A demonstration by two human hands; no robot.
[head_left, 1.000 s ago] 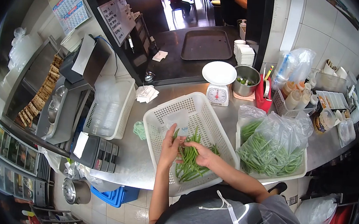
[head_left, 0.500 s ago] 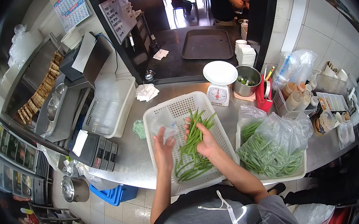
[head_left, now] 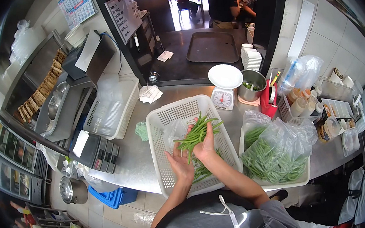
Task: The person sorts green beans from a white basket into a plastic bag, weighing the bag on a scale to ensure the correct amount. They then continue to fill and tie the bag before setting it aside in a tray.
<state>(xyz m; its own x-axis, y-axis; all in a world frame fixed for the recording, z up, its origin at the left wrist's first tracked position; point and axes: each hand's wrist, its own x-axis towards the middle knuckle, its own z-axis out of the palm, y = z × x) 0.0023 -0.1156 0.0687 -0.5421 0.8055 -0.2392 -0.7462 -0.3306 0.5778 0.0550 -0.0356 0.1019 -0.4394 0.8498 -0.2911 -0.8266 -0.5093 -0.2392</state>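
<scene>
A bunch of green beans [head_left: 199,134] is gripped in my right hand [head_left: 206,148], its thumb up along the near side and fingertips showing behind. My left hand [head_left: 182,166] lies palm up just below, fingers stretched out at the bunch's lower left end. Both hands are over a white perforated plastic basket [head_left: 157,154]. More loose beans [head_left: 203,172] lie in that basket under my right wrist, partly hidden. A see-through plastic bag [head_left: 173,132] also lies inside it, left of the bunch.
Bagged green beans [head_left: 274,160] fill another tray at the right. Behind the basket stand a dial scale [head_left: 223,96] and a metal pot [head_left: 252,84]. A green cloth [head_left: 142,131] is left of the basket. People [head_left: 221,5] are beyond the pass-through counter.
The bunch has tilted from nearly upright to slanting. My left hand has moved right, from over the plastic bag to the beans. The person in black beyond the counter has shifted.
</scene>
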